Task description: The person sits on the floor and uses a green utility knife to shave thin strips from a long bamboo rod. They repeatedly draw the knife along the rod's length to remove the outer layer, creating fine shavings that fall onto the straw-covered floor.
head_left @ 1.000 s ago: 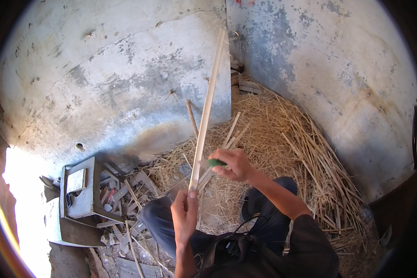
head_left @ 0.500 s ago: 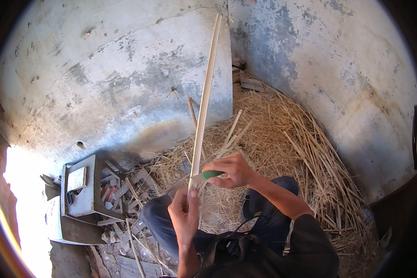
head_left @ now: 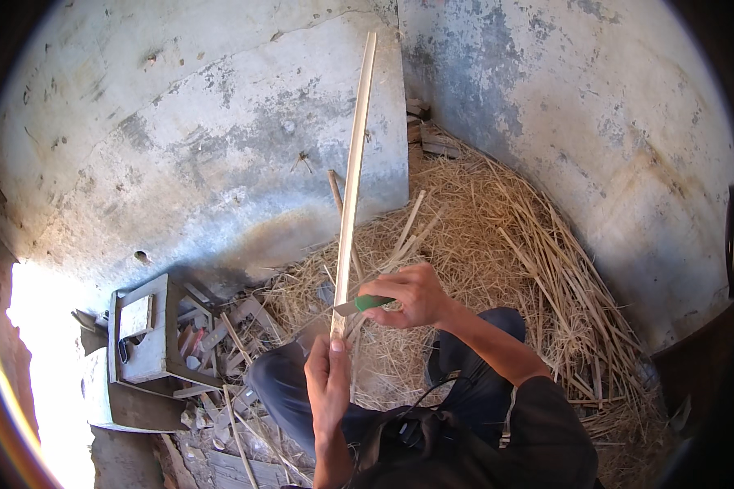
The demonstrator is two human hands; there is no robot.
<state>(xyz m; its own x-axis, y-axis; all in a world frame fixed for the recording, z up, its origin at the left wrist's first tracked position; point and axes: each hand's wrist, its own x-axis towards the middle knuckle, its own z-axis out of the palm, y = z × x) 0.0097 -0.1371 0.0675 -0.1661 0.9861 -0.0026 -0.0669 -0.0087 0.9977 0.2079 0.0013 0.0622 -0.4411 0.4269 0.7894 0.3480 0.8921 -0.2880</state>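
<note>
Head cam: R hand [head_left: 417, 295] beyond L hand [head_left: 328, 381]

This looks to us like a makeshift workshop in a worn room or shed: we see a green-handled knife [head_left: 372, 302] against a long pale strip [head_left: 354, 179], peeling plaster walls [head_left: 546, 147], straw-like litter [head_left: 473, 196] thick underfoot, thin sticks [head_left: 564, 301] heaped at right, wood scraps [head_left: 261, 315] beside a battered box-like stand [head_left: 145, 359], and a bright opening [head_left: 53, 359] at left.
</note>
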